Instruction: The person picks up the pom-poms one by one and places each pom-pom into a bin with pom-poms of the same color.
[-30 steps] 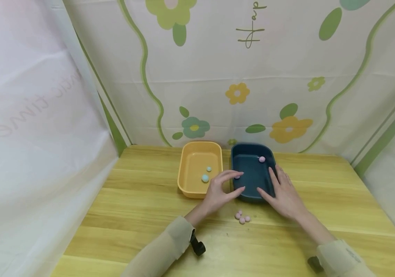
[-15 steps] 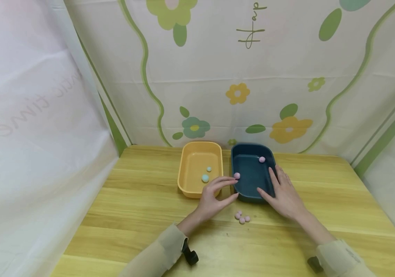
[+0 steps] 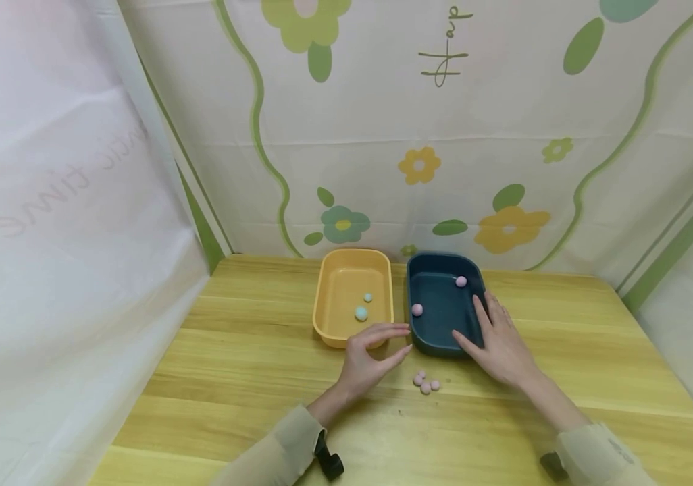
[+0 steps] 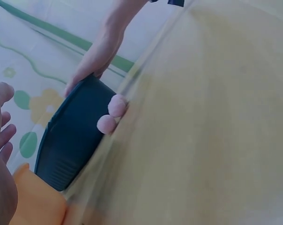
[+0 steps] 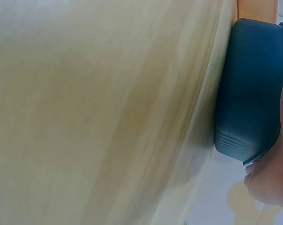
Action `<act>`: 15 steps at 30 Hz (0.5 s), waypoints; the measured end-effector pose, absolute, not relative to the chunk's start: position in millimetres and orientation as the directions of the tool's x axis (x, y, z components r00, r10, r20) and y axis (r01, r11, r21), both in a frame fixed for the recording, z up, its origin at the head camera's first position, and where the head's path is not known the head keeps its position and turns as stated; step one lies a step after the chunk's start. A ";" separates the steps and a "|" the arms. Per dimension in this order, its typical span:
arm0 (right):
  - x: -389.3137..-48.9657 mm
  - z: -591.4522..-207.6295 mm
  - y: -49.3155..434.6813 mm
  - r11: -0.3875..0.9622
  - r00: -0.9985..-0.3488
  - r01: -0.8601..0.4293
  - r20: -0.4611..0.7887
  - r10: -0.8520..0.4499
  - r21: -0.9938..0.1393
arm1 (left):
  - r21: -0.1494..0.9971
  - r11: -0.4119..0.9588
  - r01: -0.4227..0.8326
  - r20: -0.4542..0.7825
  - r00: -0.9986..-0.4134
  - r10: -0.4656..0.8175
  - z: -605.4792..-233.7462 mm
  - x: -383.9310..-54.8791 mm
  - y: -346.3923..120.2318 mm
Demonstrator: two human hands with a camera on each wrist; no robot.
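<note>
1. While two pink balls (image 3: 417, 310) lie in the blue tray (image 3: 446, 317), one left, one far right, four loose balls (image 3: 425, 389), also pink, cluster near it on the desk (image 3: 213, 358).
2. Fingers of the left hand (image 3: 361, 361), parted from the thumb, hold nothing by its near left corner.
3. The right hand (image 3: 501, 347), fingers spread, rests on its right rim.
4. Left, a yellow tray (image 3: 343, 283) contains two mint balls (image 3: 361, 313).

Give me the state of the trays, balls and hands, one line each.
Yellow tray: upright, holding two green balls.
Blue tray: upright, holding two pink balls.
Green balls: not touching each other.
Pink balls in the blue tray: well apart.
Loose pink balls: four, clustered on the table.
Left hand: thumb and fingers apart, holding nothing.
Right hand: fingers extended, resting on the blue tray's rim.
</note>
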State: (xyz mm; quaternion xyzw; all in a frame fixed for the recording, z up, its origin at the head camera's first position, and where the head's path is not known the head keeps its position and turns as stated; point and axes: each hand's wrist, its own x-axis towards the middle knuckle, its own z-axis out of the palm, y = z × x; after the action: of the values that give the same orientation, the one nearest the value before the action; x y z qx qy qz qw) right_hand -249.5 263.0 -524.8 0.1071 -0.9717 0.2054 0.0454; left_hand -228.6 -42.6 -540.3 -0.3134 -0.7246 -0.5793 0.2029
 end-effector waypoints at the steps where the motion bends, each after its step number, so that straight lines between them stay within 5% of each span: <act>1: -249.3 -524.9 262.9 0.892 -0.973 -0.227 0.133 -0.189 -0.390 | 0.713 0.132 0.689 0.655 -0.721 0.224 -541.3 -227.5 -42.6; 15: -249.4 -525.5 262.7 0.891 -0.974 -0.224 0.133 -0.186 -0.394 | 0.713 0.098 0.694 0.652 -0.709 0.268 -551.3 -219.8 -39.4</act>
State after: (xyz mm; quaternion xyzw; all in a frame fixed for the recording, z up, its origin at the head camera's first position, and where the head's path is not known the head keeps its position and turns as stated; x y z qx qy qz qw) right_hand -249.4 262.7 -525.5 0.1055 -0.9713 0.2080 0.0461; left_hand -219.8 -39.4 -551.3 -0.3351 -0.7180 -0.5821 0.1827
